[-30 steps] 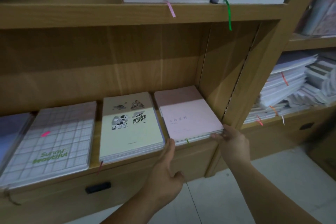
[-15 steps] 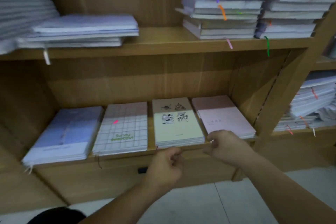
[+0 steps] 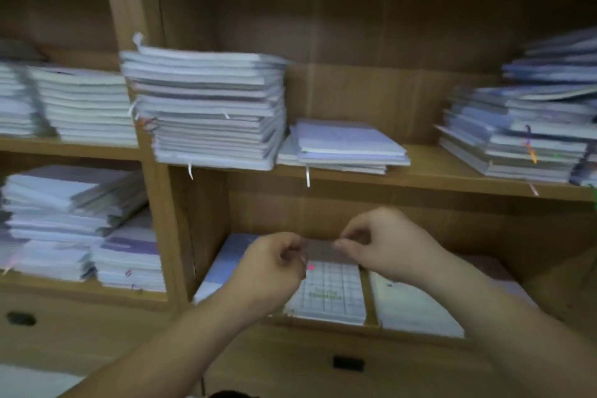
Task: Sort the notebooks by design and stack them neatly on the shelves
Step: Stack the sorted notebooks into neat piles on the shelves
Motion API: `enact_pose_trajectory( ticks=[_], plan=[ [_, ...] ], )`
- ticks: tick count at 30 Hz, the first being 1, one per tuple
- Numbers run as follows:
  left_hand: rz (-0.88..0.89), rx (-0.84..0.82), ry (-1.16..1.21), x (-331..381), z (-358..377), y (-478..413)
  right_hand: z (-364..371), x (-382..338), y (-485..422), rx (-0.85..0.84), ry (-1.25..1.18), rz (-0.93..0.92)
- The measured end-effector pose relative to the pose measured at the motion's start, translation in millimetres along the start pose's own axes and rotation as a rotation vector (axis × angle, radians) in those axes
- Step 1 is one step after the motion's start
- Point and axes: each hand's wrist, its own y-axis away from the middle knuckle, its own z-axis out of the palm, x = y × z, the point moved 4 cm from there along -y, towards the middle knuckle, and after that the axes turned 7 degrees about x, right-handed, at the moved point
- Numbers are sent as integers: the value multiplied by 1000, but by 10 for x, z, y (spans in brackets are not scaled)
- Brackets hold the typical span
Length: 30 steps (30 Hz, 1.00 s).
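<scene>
Two-handed pause at mid-frame: your left hand (image 3: 271, 268) and right hand (image 3: 384, 245) curl fingers to thumbs on nothing visible, in front of the grid notebook (image 3: 326, 296) on the lower shelf (image 3: 371, 297). Lift the next notebook from the leaning stack (image 3: 206, 107), upper left, by both edges; match covers before laying it. A second ago you were squaring the pink pile, lower right.

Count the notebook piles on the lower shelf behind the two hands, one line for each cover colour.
Lavender pile: 1
White grid pile: 1
Cream pile: 1
Pink pile: 1
Total: 4
</scene>
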Motion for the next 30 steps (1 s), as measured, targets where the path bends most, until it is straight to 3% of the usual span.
enact_pose_trajectory(
  ticks=[5,8,10,13,17,22,26,30],
  plan=[
    [132,286,58,527,-593,-406,-745,-447,-354,472,-123,-172],
    [127,325,33,678,-690,-640,-980,-265,-542,649,38,-140],
    [100,253,-63,717,-616,-757,-981,35,-734,579,84,26],
    [152,267,-162,778,-527,-805,-836,360,-880,316,-39,239],
    [278,405,-204,732,-515,-836,-804,443,-861,251,-83,209],
    [115,181,-379,710,-362,-959,-845,472,-854,198,56,195],
    [69,275,-176,669,-327,-1008,-874,577,-914,195,-16,214],
    [-20,246,131,633,-336,-984,-924,589,-959,267,-116,312]
  ],
)
